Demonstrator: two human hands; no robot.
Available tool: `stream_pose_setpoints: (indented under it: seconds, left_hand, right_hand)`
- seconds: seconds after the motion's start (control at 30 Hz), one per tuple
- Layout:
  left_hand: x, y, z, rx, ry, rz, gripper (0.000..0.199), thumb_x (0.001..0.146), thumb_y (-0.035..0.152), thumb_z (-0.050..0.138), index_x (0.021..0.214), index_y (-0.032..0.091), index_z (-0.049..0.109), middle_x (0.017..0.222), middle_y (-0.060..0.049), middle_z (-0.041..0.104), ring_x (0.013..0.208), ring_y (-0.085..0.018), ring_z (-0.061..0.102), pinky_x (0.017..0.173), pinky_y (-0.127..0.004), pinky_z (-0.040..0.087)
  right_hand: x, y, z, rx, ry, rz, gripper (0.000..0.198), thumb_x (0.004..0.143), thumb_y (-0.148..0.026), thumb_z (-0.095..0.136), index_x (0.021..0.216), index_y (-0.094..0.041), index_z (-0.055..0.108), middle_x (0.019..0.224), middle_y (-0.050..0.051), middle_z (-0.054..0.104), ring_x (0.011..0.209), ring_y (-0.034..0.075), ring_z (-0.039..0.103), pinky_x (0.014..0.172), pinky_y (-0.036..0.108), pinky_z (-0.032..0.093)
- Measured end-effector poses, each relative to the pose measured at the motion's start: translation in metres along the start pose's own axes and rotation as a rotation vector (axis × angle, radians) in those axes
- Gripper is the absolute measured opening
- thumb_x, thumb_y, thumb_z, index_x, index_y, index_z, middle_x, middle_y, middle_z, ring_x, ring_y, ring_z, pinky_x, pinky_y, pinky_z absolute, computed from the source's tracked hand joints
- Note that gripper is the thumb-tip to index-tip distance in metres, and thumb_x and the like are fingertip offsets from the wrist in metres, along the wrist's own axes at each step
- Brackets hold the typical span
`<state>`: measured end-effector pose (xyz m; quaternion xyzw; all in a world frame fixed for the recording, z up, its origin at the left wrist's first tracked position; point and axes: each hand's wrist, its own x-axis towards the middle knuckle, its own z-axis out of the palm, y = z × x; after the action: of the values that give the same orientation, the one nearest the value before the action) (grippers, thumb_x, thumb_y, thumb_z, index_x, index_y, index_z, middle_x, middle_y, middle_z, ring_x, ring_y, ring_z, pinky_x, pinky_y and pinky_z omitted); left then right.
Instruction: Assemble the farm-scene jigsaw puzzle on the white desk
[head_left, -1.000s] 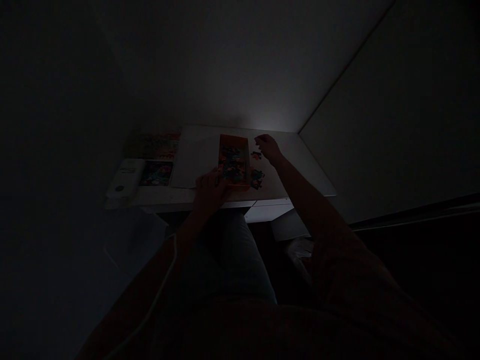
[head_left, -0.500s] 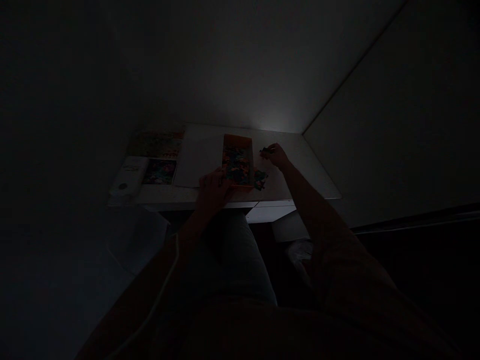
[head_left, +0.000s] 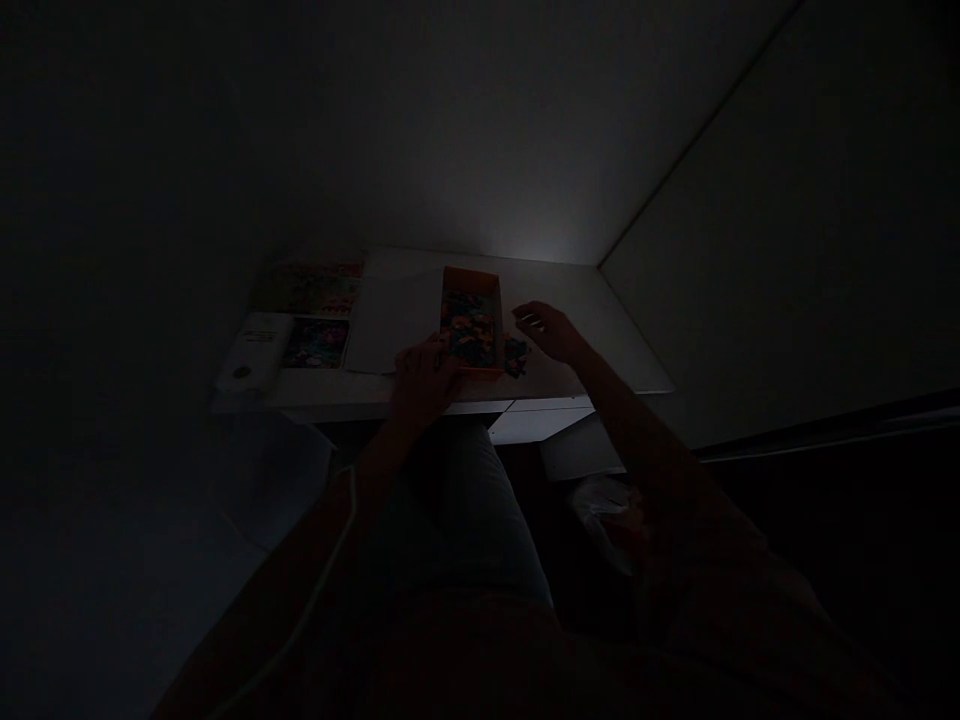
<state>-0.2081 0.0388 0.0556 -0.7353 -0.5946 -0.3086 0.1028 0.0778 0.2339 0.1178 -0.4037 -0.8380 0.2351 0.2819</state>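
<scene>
An orange-rimmed box (head_left: 472, 374) stands on the white desk, filled with small multicoloured pieces (head_left: 470, 325) that look like jigsaw pieces. At its front left corner, my left hand (head_left: 424, 372) grips the edge with bent fingers, the thumb along the front wall. My right hand (head_left: 549, 330) is held just right of the box, its fingers apart and nothing visible between them. Below those fingers, a small heap of loose pieces (head_left: 516, 357) lies against the box's right side. Dim light hides the finer detail of pieces and fingertips.
A white board or open lid (head_left: 394, 320) lies left of the box. Farther left are a colourful printed sheet (head_left: 311, 290), a dark picture card (head_left: 318, 344) and a white box-like object (head_left: 255, 352). Walls rise behind and right of the desk (head_left: 600, 350). A plastic bag (head_left: 604, 510) lies below.
The dark piece that was in my right fingers no longer shows there. My right hand has come slightly lower and its fingers have parted. My left hand stays at the box corner.
</scene>
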Motion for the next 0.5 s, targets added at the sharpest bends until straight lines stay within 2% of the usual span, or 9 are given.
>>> stream_pose_setpoints:
  seconds: [0.1, 0.17, 0.27, 0.33, 0.4, 0.47, 0.5]
  left_hand:
    - [0.0, -0.001, 0.0, -0.014, -0.007, -0.009, 0.026, 0.115, 0.044, 0.073, 0.129, 0.024, 0.081, 0.154, -0.025, 0.072, 0.156, -0.043, 0.061, 0.126, -0.064, 0.046]
    - [0.001, -0.001, 0.0, -0.029, -0.008, -0.016, 0.026, 0.115, 0.044, 0.072, 0.128, 0.024, 0.081, 0.155, -0.025, 0.072, 0.157, -0.044, 0.06, 0.127, -0.064, 0.045]
    - [0.001, -0.001, 0.001, -0.036, -0.005, -0.017, 0.027, 0.115, 0.045, 0.071, 0.129, 0.024, 0.081, 0.155, -0.025, 0.072, 0.158, -0.044, 0.059, 0.128, -0.065, 0.044]
    - [0.001, -0.001, 0.001, -0.037, -0.005, -0.017, 0.027, 0.115, 0.044, 0.07, 0.129, 0.024, 0.08, 0.154, -0.024, 0.073, 0.158, -0.044, 0.059, 0.128, -0.066, 0.044]
    - [0.001, -0.001, 0.002, -0.044, -0.005, -0.027, 0.027, 0.114, 0.044, 0.07, 0.129, 0.024, 0.08, 0.154, -0.024, 0.073, 0.157, -0.044, 0.059, 0.128, -0.066, 0.044]
    - [0.001, -0.002, 0.003, -0.05, -0.007, -0.038, 0.028, 0.114, 0.044, 0.07, 0.13, 0.024, 0.08, 0.156, -0.025, 0.072, 0.157, -0.046, 0.059, 0.128, -0.068, 0.043]
    - [0.001, -0.002, 0.003, -0.05, -0.007, -0.041, 0.028, 0.114, 0.044, 0.071, 0.13, 0.024, 0.08, 0.156, -0.025, 0.071, 0.157, -0.046, 0.059, 0.128, -0.068, 0.043]
  right_hand:
    - [-0.049, 0.006, 0.019, -0.053, -0.206, -0.106, 0.048, 0.108, -0.056, 0.069, 0.148, -0.033, 0.082, 0.158, 0.009, 0.08, 0.141, 0.034, 0.078, 0.123, 0.057, 0.063]
    - [-0.073, 0.012, 0.025, -0.123, -0.192, -0.183, 0.052, 0.112, -0.057, 0.063, 0.154, -0.032, 0.08, 0.171, 0.01, 0.072, 0.156, 0.036, 0.07, 0.132, 0.059, 0.055]
    - [-0.098, 0.021, 0.019, -0.266, -0.139, -0.165, 0.061, 0.112, -0.063, 0.066, 0.163, -0.03, 0.075, 0.177, 0.013, 0.066, 0.161, 0.041, 0.064, 0.135, 0.063, 0.052]
    - [-0.108, 0.024, 0.013, -0.345, -0.123, -0.124, 0.074, 0.105, -0.072, 0.075, 0.167, -0.031, 0.072, 0.178, 0.015, 0.064, 0.163, 0.043, 0.062, 0.135, 0.066, 0.05]
    - [-0.114, 0.025, 0.01, -0.38, -0.121, -0.129, 0.093, 0.097, -0.08, 0.085, 0.174, -0.032, 0.065, 0.185, 0.016, 0.056, 0.17, 0.045, 0.053, 0.139, 0.067, 0.045]
    - [-0.116, 0.025, 0.011, -0.384, -0.139, -0.165, 0.106, 0.092, -0.081, 0.09, 0.18, -0.033, 0.058, 0.192, 0.015, 0.046, 0.177, 0.044, 0.043, 0.142, 0.067, 0.04]
    - [-0.117, 0.024, 0.013, -0.381, -0.149, -0.185, 0.106, 0.092, -0.08, 0.091, 0.181, -0.033, 0.057, 0.193, 0.015, 0.043, 0.179, 0.043, 0.041, 0.143, 0.067, 0.039]
